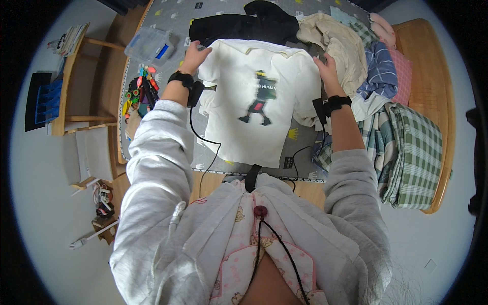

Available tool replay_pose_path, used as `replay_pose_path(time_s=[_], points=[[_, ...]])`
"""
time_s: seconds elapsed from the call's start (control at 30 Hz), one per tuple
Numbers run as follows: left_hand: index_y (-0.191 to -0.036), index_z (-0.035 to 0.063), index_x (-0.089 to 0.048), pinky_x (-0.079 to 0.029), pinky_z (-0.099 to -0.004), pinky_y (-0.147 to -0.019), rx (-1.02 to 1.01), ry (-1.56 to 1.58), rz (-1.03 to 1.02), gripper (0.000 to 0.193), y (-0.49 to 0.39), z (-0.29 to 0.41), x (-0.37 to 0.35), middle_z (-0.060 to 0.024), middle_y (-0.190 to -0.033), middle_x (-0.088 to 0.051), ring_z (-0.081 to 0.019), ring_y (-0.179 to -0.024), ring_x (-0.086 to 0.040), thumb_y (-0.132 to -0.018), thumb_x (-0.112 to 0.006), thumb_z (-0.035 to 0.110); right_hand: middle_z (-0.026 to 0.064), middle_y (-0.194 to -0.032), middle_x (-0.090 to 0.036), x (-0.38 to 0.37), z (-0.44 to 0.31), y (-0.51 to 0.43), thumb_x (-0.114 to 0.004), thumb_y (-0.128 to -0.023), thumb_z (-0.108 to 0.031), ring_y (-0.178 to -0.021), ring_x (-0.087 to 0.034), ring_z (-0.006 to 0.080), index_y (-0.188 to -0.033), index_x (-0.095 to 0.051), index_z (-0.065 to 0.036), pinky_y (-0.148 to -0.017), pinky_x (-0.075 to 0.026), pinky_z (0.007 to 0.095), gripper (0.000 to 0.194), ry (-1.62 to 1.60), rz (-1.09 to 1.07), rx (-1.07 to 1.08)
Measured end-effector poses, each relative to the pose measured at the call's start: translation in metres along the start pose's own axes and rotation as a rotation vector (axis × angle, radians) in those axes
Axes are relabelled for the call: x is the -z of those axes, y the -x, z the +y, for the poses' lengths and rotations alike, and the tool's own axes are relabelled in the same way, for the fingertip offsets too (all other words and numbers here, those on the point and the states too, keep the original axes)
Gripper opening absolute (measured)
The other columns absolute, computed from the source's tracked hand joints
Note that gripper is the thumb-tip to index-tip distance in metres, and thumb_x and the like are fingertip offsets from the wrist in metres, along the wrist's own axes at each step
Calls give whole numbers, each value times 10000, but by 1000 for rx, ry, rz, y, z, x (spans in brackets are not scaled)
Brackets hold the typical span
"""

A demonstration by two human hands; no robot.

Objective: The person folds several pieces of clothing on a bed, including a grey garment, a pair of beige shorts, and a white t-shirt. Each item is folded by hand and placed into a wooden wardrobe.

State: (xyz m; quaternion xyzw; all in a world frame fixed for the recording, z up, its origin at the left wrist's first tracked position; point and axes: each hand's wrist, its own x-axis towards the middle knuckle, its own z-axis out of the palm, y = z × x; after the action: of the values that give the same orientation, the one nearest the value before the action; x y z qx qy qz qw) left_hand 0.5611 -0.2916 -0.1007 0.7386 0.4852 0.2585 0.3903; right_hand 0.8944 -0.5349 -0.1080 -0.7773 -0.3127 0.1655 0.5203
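A white T-shirt (248, 137) with a printed cartoon figure hangs spread out between my two hands, its collar at the far side and its hem towards me. My left hand (195, 57) grips the shirt at its upper left, by the shoulder or sleeve. At the upper right my right hand (327, 68) pinches the other sleeve side. Both wrists wear black straps with small cabled devices. Under and behind the shirt lies a grey mat (301, 148) patterned with crowns. A black garment (244, 27) lies just beyond the collar.
On the left are a clear plastic box (146, 44), a heap of colourful toys (143, 89) and a wooden chair (93, 152). On the right lie a cream garment (339, 42), a blue checked cloth (377, 70) and folded green plaid fabric (415, 152) beside a wooden headboard (429, 87).
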Motion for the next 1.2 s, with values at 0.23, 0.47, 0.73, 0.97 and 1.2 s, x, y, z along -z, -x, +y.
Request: replay_pose_path(time_s=[0.23, 0.47, 0.73, 0.97, 1.2], points=[[-1217, -69, -382, -354, -336, -940, 143, 53, -65, 682, 38, -30, 8, -224, -1230, -444, -305, -1143, -439, -693, -660, 267, 214, -1247, -405, 38, 26, 29, -666, -728, -291, -1125, -420, 286, -1210, -414, 63, -927, -344, 331, 649, -129, -5, -274], [-1222, -47, -374, -332, -329, -942, 244, -55, -139, 658, 73, -45, 5, -202, -1243, -423, -274, -1158, -410, -737, -624, 321, 219, -1293, -368, 48, 68, 40, -650, -743, -295, -1185, -377, 288, -1250, -370, 56, -959, -309, 333, 678, -100, 20, -397], [-1208, -54, -397, -341, -341, -944, 241, -48, -113, 648, 109, -78, 7, -221, -1225, -441, -305, -1143, -431, -720, -644, 294, 180, -1290, -372, 42, 123, 59, -655, -742, -317, -1175, -382, 264, -1271, -371, -25, -928, -340, 355, 668, 42, -81, -418], [-1213, -19, -396, -385, -346, -891, 254, -11, -33, 614, 147, -91, 19, -199, -1205, -460, -296, -1090, -469, -744, -634, 299, 207, -1321, -326, 36, 158, 67, -670, -724, -243, -1210, -341, 303, -1296, -334, -27, -939, -339, 384, 697, 148, -180, -467], [-1200, -14, -401, -398, -317, -871, 313, -33, 19, 575, 182, -91, 19, -187, -1221, -441, -263, -1030, -508, -759, -623, 282, 216, -1261, -402, 22, 183, 57, -693, -658, -190, -1141, -418, 302, -1245, -357, 46, -915, -358, 357, 716, 202, -159, -429]])
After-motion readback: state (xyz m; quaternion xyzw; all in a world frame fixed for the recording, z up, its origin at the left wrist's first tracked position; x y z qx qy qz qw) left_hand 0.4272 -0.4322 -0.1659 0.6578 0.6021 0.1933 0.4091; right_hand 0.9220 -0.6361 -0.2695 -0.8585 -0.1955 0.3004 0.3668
